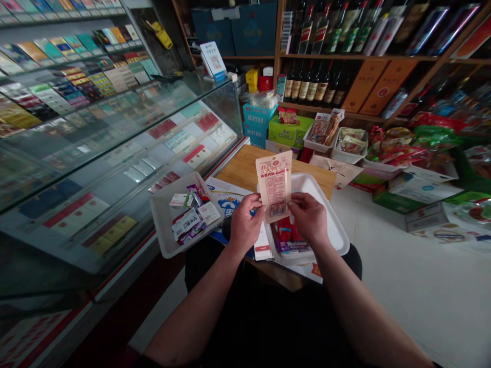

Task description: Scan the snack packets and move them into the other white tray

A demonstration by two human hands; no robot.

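Observation:
Between my two hands stands a flat cream snack packet (274, 179) with red print, held upright. My left hand (247, 222) pinches its lower left edge, and my right hand (310, 219) grips the lower right edge. Below the packet lies a white tray (334, 225) with red and purple snack packets (289, 243) in it, partly covered by my right hand. On the left a second white tray (161, 227) holds several small packets (192, 217), purple and white. Part of a white and red box (263, 245) shows under my left hand.
A wooden table (245, 162) carries the trays. Along the left runs a glass display counter (126, 133) with a QR code stand (214, 60) on top. Shelves of bottles (312, 84) stand behind. Boxes and bins of packaged snacks (399, 143) line the floor at right.

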